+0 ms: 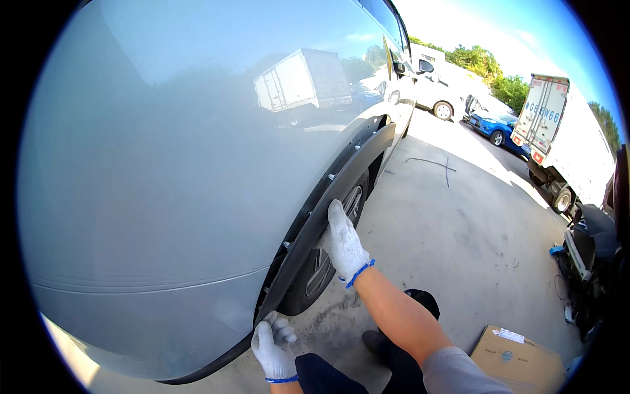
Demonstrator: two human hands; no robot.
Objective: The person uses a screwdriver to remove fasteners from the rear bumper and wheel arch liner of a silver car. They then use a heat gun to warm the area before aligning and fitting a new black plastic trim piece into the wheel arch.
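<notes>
A long, curved black wheel arch trim [308,230] runs along the wheel opening of a silver-grey car [164,184]. It stands off the body along part of its length, and white clips [287,245] show in the gap. My left hand [272,345], in a white glove with a blue cuff, pinches the trim near its lower end with bent fingers. Higher up, my right hand [346,244], gloved alike, grips the trim's outer edge; some of its fingers are hidden behind it. Behind the trim sits the car's wheel [319,276], partly covered by my right hand.
A flat cardboard box [518,360] lies on the concrete floor at the lower right. Dark car parts [590,249] are piled at the right edge. Thin black strips [433,164] lie farther off. A white truck [558,138], a blue car [495,125] and a white car [436,92] stand beyond.
</notes>
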